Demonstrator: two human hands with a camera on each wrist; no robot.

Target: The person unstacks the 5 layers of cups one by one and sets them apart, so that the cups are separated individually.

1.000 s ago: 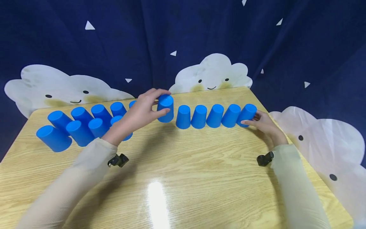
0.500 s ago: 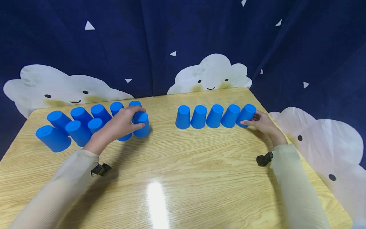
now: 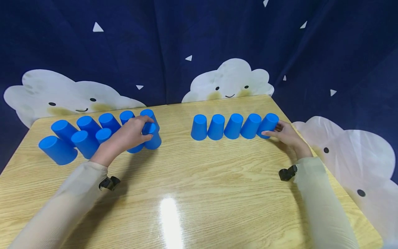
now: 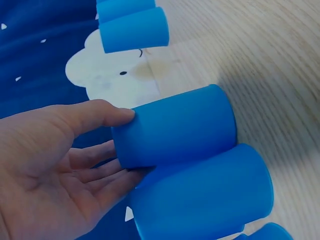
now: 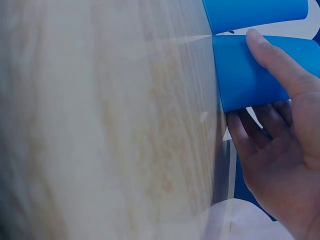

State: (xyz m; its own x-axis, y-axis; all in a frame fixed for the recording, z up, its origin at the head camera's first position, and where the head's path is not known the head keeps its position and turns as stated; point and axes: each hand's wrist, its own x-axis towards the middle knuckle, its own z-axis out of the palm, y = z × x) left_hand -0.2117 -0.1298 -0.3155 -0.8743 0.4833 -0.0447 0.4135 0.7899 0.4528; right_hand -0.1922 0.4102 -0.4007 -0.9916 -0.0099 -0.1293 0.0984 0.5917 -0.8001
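Gripping one cup (image 3: 153, 140) in our left hand (image 3: 129, 134), fingers half-curled, at near right corner of left cluster (image 3: 85, 144); our right hand (image 3: 288, 134) likewise holds end cup (image 3: 269, 122) of right row (image 3: 234, 127).

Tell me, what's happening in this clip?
A person's left hand holds a blue cup at the near right corner of a cluster of cups. The right hand grips the rightmost cup in a separate row of five. The cups stand upside down on a wooden table.
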